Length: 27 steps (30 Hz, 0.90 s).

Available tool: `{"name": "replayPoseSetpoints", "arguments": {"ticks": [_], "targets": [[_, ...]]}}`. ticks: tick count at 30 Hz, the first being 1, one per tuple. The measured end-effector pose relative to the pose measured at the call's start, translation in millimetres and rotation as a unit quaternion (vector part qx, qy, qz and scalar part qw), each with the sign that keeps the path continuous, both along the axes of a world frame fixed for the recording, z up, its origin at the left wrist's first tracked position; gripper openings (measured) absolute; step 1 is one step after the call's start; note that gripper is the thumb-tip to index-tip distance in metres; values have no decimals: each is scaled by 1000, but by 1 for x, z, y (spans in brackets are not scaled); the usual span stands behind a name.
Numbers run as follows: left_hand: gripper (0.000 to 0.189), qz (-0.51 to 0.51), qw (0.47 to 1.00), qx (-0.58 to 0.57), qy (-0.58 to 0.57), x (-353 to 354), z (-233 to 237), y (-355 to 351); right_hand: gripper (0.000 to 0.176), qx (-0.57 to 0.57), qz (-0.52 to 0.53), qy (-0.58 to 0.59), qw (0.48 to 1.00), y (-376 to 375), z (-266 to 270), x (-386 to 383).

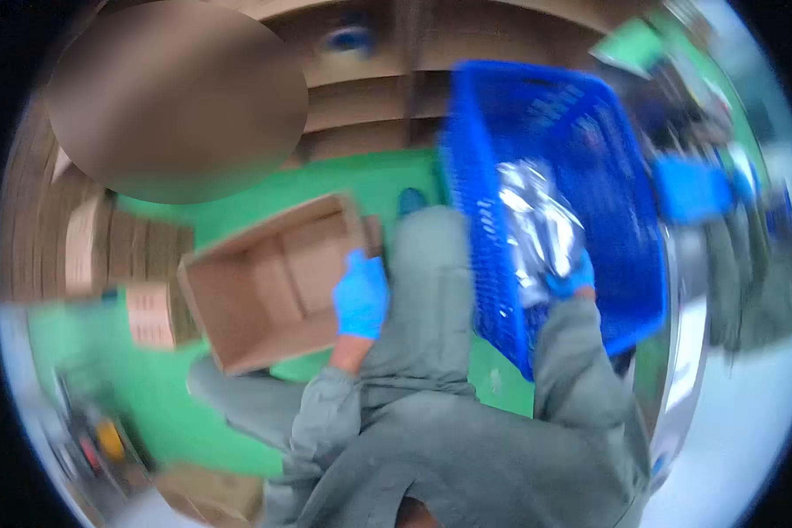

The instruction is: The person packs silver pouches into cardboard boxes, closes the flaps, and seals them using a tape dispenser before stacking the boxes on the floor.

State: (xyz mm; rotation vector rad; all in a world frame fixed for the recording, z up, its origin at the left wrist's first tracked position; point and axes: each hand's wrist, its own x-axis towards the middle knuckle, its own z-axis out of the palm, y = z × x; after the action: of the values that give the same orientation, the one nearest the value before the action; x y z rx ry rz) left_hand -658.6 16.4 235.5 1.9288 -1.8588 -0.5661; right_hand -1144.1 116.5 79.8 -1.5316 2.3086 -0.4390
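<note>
My left hand, in a blue glove, is closed on the near right side of an open cardboard box. The box is tilted over my lap, and its inside shows bare brown walls and a bottom seam. To the right, a blue plastic crate stands beside my leg. My right hand, also gloved in blue, reaches inside it. Its fingers are closed on a shiny silver foil pouch, which partly hides them. Blur keeps me from telling whether it is one pouch or more.
Stacked cardboard boxes line the left, with a smaller box in front. Brown shelves run across the back above the green floor. At far right are grey-green cloth and a blurred blue object.
</note>
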Motion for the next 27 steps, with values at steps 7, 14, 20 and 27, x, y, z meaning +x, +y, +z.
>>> {"name": "replayPoseSetpoints", "arguments": {"ticks": [7, 14, 20, 27], "targets": [[62, -71, 991, -95, 54, 30, -5, 33, 61, 33, 183, 18, 982, -90, 60, -62], [60, -224, 974, -20, -27, 48, -28, 54, 65, -248, 11, 69, 966, -155, 322, 96], [61, -251, 966, -47, -37, 55, -25, 48, 65, -211, 260, -182, 924, -178, 419, 263], [57, -323, 932, 131, -104, 61, 2, 31, 21, -336, 483, -66, 806, -213, 283, 526]]}}
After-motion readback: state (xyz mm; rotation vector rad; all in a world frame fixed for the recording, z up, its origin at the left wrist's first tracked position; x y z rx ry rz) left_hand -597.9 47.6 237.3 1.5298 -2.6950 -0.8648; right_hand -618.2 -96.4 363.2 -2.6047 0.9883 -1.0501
